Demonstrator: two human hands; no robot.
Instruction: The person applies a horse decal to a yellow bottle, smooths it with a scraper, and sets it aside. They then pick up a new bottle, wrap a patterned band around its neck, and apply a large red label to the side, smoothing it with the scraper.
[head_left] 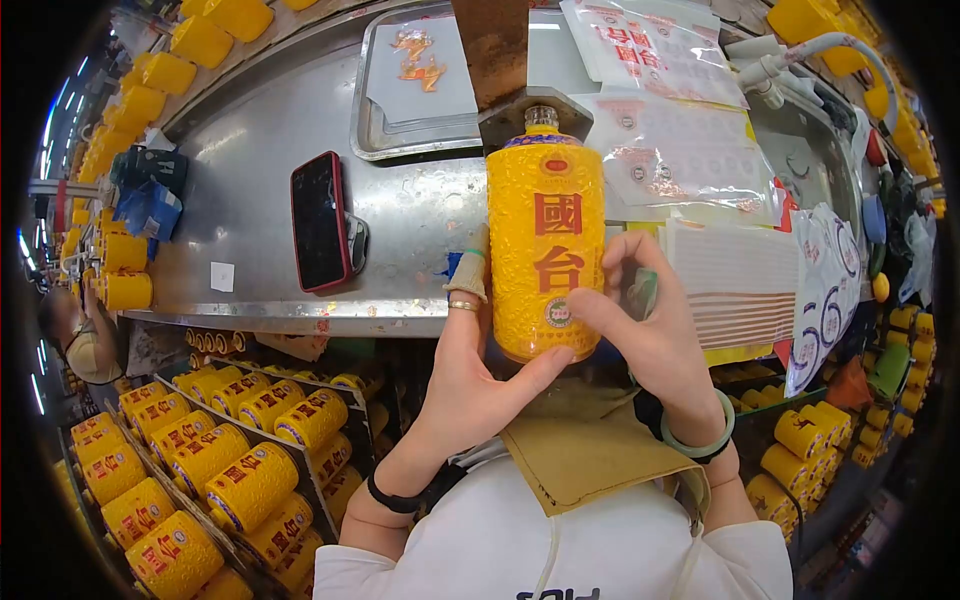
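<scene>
I hold a yellow embossed bottle [545, 245] upright in front of me, its red characters facing me and its neck under a brown block with a metal foot [500, 60]. My left hand [470, 370] grips the bottle's left side and base, a bandaged finger against it. My right hand [650, 320] touches the bottle's right side near the small round seal, fingers curled at the label.
A steel bench [260, 150] carries a red-cased phone [320, 222], a metal tray [420, 80] and sheets of labels [680, 140]. Crates of several yellow bottles [220, 460] lie at lower left, more at lower right [810, 440]. Another person [85, 340] is at far left.
</scene>
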